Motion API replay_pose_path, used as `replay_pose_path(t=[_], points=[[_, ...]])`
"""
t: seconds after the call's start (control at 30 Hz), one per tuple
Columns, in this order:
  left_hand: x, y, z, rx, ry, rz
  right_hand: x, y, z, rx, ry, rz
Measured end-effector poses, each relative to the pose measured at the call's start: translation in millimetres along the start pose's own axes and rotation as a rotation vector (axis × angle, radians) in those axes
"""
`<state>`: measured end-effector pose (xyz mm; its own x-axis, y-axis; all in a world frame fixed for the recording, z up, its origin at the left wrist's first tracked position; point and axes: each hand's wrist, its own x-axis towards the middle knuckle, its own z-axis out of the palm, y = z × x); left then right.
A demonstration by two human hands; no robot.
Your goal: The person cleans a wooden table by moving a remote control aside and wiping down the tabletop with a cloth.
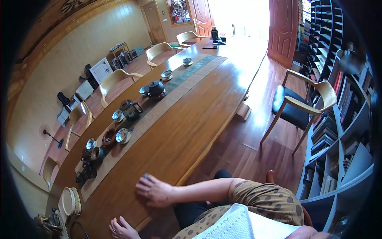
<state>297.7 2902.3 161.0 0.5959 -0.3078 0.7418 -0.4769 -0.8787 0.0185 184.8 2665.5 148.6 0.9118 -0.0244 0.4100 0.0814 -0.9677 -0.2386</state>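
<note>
Right hand point(154, 192) palm-down on the worktop point(175, 147), fingers loosely spread. My left hand point(124, 229) is by its near edge, fingers slightly apart. Round wooden piece point(68, 201) beyond left hand; dark teapot point(156, 88) on runner point(157, 114), well apart from both.

Daylight is flooding in through the doorway point(240, 18) at the far end, overexposing the view beyond. Carved reddish doors point(283, 34) are standing open at both sides. Glare is streaking the wood-plank floor point(223, 157). Pale panelling is covering the left wall point(127, 24); a fan point(45, 132) is standing near it. Curved-back wooden armchairs point(112, 76) are forming a row at left. Another chair point(291, 106), dark-seated, is standing before shelving point(336, 191) that is holding books point(324, 134) along the right.
</note>
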Motion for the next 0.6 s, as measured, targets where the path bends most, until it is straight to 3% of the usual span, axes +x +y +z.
replay_pose_path(t=[0.07,0.17,0.2,0.33,0.5,0.6], points=[[0,-1,0,0.015,0.000,0.012,-6,-13,16,0.056,0.083,-0.138],[-2,-4,2,0.015,-0.012,0.013,-25,14,-23,0.173,-0.021,-0.133],[-3,-5,4,0.010,-0.017,0.002,-39,36,-19,0.031,0.115,-0.106],[-4,-6,6,0.011,-0.052,-0.015,-94,123,-114,-0.071,0.052,0.234],[-4,-8,11,0.028,-0.043,-0.007,-171,249,-158,-0.414,0.146,0.799],[-5,-9,13,0.068,-0.002,0.001,-171,272,-154,-0.490,0.160,1.055]])
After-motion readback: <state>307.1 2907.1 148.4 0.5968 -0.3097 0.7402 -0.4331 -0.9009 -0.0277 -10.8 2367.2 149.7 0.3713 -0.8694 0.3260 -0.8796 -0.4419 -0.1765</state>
